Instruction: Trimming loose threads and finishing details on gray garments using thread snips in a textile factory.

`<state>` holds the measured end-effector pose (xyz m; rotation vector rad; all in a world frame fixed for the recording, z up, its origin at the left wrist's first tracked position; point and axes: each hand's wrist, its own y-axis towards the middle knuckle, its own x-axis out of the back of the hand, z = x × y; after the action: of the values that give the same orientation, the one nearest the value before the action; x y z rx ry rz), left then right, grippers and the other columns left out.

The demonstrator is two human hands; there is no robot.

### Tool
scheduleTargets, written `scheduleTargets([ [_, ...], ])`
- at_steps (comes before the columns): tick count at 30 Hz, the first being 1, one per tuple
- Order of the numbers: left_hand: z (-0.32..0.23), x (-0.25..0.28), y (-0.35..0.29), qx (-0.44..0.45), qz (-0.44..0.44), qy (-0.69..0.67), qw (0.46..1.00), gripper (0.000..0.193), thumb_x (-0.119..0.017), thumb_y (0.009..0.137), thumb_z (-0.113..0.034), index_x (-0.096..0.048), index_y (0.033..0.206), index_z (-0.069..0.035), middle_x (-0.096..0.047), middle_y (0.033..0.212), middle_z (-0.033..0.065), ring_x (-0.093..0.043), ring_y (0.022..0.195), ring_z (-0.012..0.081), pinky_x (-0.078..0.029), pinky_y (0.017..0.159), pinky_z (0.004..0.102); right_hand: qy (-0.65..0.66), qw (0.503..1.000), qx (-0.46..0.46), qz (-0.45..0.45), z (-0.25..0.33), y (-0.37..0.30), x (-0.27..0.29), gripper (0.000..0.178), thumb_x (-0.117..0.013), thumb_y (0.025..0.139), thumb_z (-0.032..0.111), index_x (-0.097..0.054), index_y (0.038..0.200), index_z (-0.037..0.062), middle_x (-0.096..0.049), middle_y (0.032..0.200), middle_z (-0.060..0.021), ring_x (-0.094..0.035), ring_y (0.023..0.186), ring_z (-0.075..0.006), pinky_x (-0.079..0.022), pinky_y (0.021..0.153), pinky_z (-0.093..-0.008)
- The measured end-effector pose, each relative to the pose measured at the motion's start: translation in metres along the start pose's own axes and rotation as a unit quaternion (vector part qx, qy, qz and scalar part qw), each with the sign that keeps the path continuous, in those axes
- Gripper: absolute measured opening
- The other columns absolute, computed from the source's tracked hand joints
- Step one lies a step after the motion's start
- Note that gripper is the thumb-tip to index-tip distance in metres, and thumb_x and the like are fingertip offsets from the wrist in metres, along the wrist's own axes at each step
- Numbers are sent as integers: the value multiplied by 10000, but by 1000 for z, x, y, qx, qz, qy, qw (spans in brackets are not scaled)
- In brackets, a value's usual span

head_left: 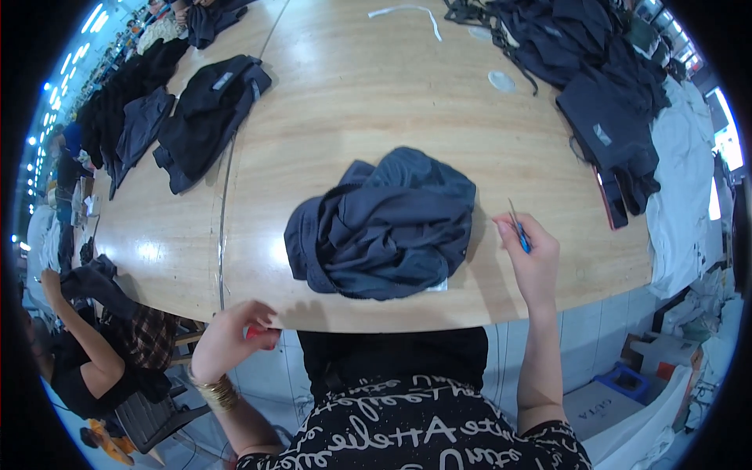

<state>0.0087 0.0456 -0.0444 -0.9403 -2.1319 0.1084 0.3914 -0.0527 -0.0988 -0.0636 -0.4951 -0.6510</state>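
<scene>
A dark navy garment [392, 227], turned in a loose heap with a ribbed edge on its left side, lies on the table in front of me. To its right, my right hand [533, 254] is closed around small thread snips [522, 236] with a blue handle, their thin metal point upward. The snips are apart from the cloth. My left hand [239, 333] hovers at the table's front edge, left of the garment. Its fingers are loosely curled and apart, with nothing visible held. A white label [440, 286] pokes out under the garment's lower right side.
Dark garments lie in a pile [611, 94] at the right and in another [211, 117] at the left. A phone [612, 200] rests by the right pile. White cloth [685, 180] hangs over the right edge. A person [90, 352] sits at the left, handling dark cloth.
</scene>
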Motion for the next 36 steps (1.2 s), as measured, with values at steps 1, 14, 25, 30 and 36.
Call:
scheduleTargets([
  [1, -2, -8, 3, 8, -60, 17, 998, 180, -703, 786, -78, -617, 914, 16, -647, 777, 101, -650, 739, 149, -508, 670, 266, 11, 999, 39, -1, 5, -3, -5, 109, -650, 848, 82, -658, 913, -5, -617, 715, -55, -524, 609, -79, -416, 579, -221],
  [14, -113, -60, 131, -325, -188, 25, 926, 309, -691, 772, -70, -622, 1073, -61, -604, 1004, 94, -567, 898, 263, -463, 774, 314, 52, 996, -78, -5, -22, 7, -6, 125, -625, 855, 70, -655, 941, -16, -632, 776, -6, -574, 724, -57, -440, 661, -190],
  [25, -91, -97, 169, -337, -165, 106, 921, 228, -702, 710, -53, -663, 924, -120, -587, 926, 13, -544, 934, 201, -349, 894, 363, 160, 979, -91, 92, -41, 10, -29, 205, -662, 840, 112, -662, 1017, 8, -618, 745, -2, -523, 600, -42, -391, 538, -187],
  [30, -96, -94, 172, -336, -149, 114, 923, 219, -696, 727, -58, -662, 937, -113, -592, 944, 15, -549, 938, 201, -357, 894, 370, 310, 925, -188, 109, -32, 15, -36, 175, -693, 827, 143, -667, 953, 25, -609, 716, 14, -412, 477, -12, -265, 413, -182],
  [36, -115, -75, 234, -321, -60, -44, 944, 263, -693, 776, -151, -646, 1032, -111, -605, 1014, 56, -551, 1026, 232, -386, 921, 369, 311, 932, -169, 76, -29, 20, -40, 134, -693, 826, 133, -656, 842, 5, -628, 711, -12, -494, 577, -39, -358, 520, -197],
])
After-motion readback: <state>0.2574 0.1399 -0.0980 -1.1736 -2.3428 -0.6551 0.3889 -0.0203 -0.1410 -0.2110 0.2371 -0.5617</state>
